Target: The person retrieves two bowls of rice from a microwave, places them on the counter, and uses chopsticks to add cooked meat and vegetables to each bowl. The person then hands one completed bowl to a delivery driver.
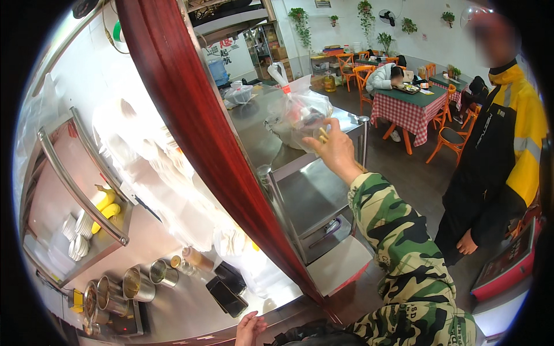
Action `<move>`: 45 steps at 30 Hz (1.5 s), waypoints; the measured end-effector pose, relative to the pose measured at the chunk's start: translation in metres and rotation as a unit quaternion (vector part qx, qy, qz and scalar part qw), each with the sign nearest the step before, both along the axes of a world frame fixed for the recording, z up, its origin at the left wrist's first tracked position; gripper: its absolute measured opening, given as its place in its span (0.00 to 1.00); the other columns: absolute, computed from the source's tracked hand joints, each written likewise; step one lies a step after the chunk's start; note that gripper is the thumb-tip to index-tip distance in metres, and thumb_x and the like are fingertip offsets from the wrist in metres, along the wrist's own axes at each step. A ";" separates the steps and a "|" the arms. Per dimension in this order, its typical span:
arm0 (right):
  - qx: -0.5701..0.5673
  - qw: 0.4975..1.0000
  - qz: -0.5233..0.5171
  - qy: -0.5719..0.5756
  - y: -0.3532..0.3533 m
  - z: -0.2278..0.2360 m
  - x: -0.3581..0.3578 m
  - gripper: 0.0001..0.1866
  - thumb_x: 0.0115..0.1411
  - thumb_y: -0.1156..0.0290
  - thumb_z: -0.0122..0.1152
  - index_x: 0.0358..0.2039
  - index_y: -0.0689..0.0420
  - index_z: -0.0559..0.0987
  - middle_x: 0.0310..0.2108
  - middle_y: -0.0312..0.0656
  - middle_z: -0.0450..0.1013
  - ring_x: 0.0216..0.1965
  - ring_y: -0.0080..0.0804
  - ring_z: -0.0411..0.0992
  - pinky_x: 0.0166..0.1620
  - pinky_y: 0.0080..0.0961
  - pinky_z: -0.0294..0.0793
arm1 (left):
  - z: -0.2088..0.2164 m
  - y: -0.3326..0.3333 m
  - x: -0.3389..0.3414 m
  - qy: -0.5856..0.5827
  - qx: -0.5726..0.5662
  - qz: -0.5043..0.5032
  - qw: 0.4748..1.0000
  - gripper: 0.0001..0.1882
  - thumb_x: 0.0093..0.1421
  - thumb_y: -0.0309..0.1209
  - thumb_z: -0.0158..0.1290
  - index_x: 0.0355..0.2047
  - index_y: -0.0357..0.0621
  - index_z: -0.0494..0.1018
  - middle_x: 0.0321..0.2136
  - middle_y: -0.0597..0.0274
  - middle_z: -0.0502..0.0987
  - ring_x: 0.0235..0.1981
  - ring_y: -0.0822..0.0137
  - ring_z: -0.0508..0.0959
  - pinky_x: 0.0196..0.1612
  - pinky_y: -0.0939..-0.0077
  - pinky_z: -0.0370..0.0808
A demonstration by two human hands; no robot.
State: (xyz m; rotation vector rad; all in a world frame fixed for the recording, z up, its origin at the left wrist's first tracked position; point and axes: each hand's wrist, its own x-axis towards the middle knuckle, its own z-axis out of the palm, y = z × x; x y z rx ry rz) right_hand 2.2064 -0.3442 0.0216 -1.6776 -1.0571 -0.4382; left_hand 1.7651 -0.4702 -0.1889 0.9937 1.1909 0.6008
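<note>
My right hand point(336, 151) reaches out over a stainless steel cart point(265, 150), its camouflage sleeve crossing the right half of the view. Thumb and forefinger are spread beside a clear plastic bag point(300, 115); whether they touch it, I cannot tell. The bag stands on the cart top with its handles gathered upward and a red band around the neck. What it contains is blurred by the plastic. My left hand point(250, 329) is low at the front, near the counter edge, with loosely curled fingers and nothing visible in it. A black phone point(226, 297) lies on the counter close by.
A dark red post point(202, 144) slants between counter and cart. Metal pots point(138, 284) stand at left, below a shelf point(81, 184) with stacked white dishes. A person in a yellow and black jacket point(490, 144) stands at right. Another sits at a checkered table point(404, 109).
</note>
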 end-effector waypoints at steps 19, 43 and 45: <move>-0.097 0.995 -0.033 -0.010 -0.010 -0.018 0.054 0.15 0.55 0.63 0.51 0.43 0.51 0.72 0.32 0.52 0.73 0.35 0.52 0.70 0.38 0.41 0.69 | -0.015 0.008 -0.015 -0.079 -0.053 0.048 0.994 0.11 0.60 0.28 0.44 0.44 0.41 0.65 0.32 0.57 0.73 0.30 0.66 0.75 0.34 0.74 0.73; -0.033 0.921 0.187 0.341 -0.240 -0.088 -0.144 0.11 0.63 0.68 0.44 0.35 0.60 0.73 0.14 0.24 0.56 0.14 0.09 0.53 0.17 0.09 0.51 | 0.160 0.049 0.054 -0.401 0.355 -0.190 0.823 0.04 0.56 0.22 0.49 0.25 0.40 0.67 0.29 0.64 0.70 0.31 0.74 0.68 0.39 0.81 0.65; -0.018 0.917 0.178 0.358 -0.250 -0.089 -0.160 0.11 0.63 0.69 0.44 0.35 0.61 0.73 0.14 0.24 0.56 0.14 0.09 0.52 0.17 0.09 0.50 | 0.181 0.036 0.046 -0.404 0.333 -0.264 0.810 0.02 0.57 0.22 0.47 0.27 0.39 0.68 0.31 0.61 0.71 0.34 0.69 0.69 0.40 0.77 0.65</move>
